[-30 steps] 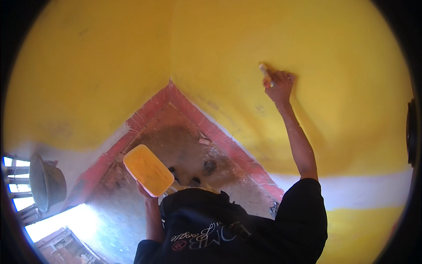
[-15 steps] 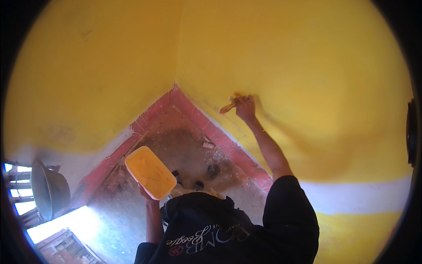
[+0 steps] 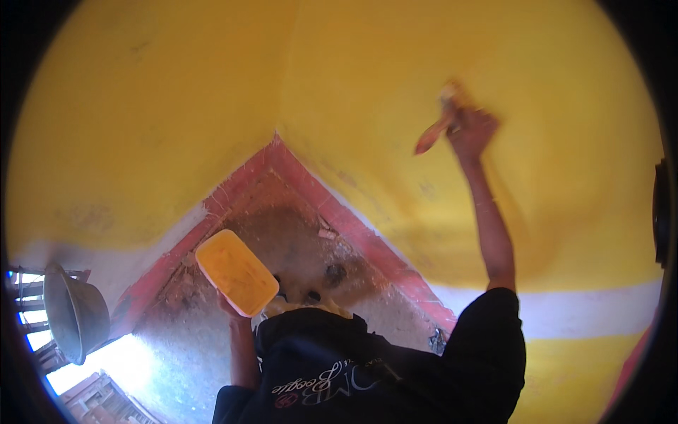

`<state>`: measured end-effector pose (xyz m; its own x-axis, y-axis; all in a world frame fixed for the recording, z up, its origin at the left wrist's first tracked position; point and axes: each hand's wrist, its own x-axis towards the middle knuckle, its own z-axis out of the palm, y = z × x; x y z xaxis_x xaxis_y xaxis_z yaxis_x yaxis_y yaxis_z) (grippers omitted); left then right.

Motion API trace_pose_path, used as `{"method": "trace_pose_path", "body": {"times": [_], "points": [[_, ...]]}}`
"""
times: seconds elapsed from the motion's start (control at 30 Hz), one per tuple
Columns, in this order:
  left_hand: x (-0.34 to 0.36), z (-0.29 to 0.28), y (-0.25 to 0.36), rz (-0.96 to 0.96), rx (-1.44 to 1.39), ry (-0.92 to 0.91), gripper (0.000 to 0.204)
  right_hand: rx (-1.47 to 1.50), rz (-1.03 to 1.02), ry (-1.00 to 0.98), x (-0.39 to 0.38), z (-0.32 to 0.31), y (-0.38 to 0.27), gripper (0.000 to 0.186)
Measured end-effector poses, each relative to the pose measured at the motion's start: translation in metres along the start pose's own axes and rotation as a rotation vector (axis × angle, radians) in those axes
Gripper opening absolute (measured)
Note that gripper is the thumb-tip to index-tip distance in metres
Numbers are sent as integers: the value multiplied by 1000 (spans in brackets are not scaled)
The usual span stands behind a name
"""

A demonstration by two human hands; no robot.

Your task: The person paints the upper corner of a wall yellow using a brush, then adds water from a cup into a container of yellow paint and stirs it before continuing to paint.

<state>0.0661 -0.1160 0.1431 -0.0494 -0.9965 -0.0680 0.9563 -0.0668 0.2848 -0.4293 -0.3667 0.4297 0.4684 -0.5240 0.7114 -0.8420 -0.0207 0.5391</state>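
Note:
Raised against the yellow wall (image 3: 374, 78) on the right, my right hand (image 3: 474, 133) grips a paintbrush (image 3: 434, 134). Its wooden handle points down and left, and the bristle end, smeared by motion, is up at the wall. My left hand (image 3: 232, 307) holds a rectangular tub (image 3: 239, 274) of yellow-orange paint from beneath, low and out in front of me above the floor. Most of the left fingers are hidden under the tub.
A red-pink band (image 3: 346, 226) runs along the foot of both walls and meets in the corner. On the left, a grey basin (image 3: 74, 318) leans by a barred opening. Bare, stained concrete floor (image 3: 282, 219) lies below. An unpainted white strip (image 3: 586, 311) crosses the right wall.
My right hand has swept up and to the right along the wall with the paintbrush. The tub in my left hand has shifted only slightly left and up.

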Motion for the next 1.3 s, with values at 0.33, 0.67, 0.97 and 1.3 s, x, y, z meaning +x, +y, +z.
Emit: {"method": "trace_pose_path", "body": {"times": [0.33,0.67,0.97,1.3], "points": [[-1,-15,20,29,119,93,69,230,87,-586,-74,68,-101,30],[16,-18,2,-48,127,82,74,-242,-37,264,171,-78,99,38],[32,9,6,-80,29,-123,64,266,-87,-212,-30,68,-81,39],[31,-22,6,-13,3,-28,48,-198,93,105,132,-10,53,20]]}}
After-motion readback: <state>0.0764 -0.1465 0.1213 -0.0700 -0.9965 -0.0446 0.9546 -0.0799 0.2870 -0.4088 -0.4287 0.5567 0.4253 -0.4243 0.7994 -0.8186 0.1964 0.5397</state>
